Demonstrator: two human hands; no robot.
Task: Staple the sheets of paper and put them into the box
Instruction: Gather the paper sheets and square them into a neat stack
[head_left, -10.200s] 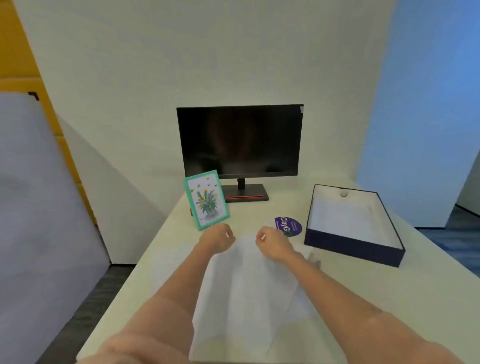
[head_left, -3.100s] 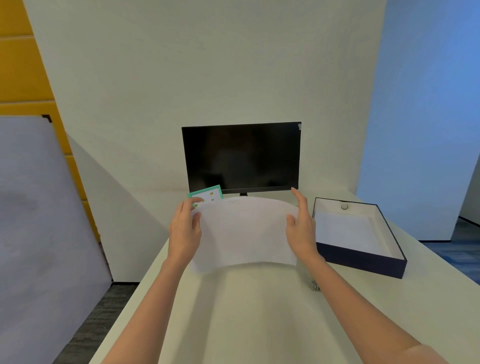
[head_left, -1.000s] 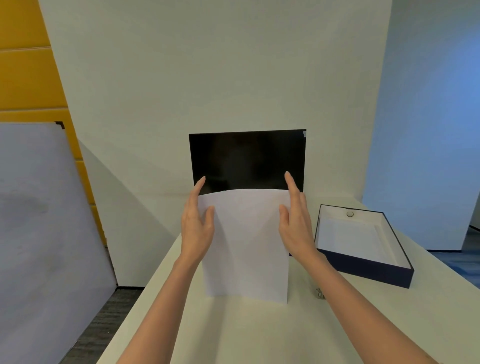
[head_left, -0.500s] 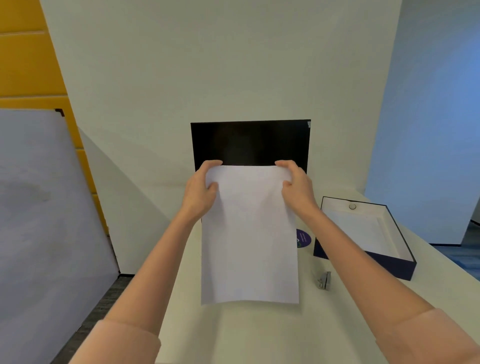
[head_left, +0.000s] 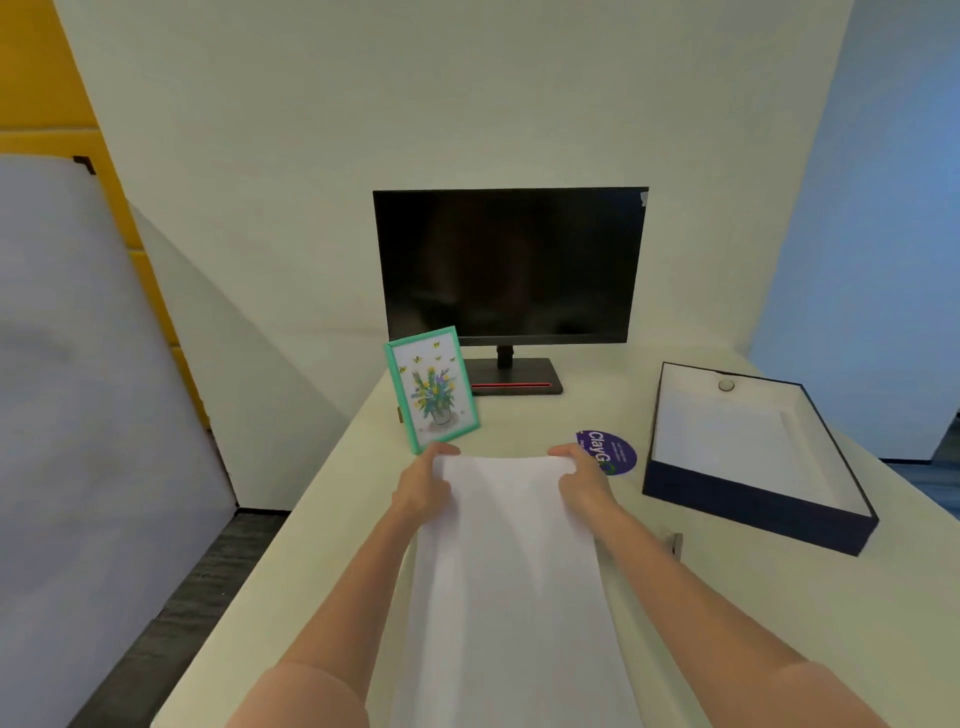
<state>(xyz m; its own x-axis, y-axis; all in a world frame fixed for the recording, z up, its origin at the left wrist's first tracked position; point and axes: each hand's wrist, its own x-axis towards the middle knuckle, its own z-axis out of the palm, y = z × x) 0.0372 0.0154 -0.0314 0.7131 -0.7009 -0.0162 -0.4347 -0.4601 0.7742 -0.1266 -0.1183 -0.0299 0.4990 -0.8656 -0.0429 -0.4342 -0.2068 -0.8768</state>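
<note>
While both arms stretch across the table (head_left: 779, 623), the left hand (head_left: 422, 486) and right hand (head_left: 584, 480) each pinch a far corner of the sheets of paper (head_left: 511, 582), fingers curled over the edge. The sheets run lengthwise between the forearms. At two o'clock from them sits the box (head_left: 753, 512), open; a small metal stapler (head_left: 674, 545) lies between. A framed flower picture (head_left: 432, 388) stands at eleven o'clock, a monitor (head_left: 511, 265) at twelve.
</note>
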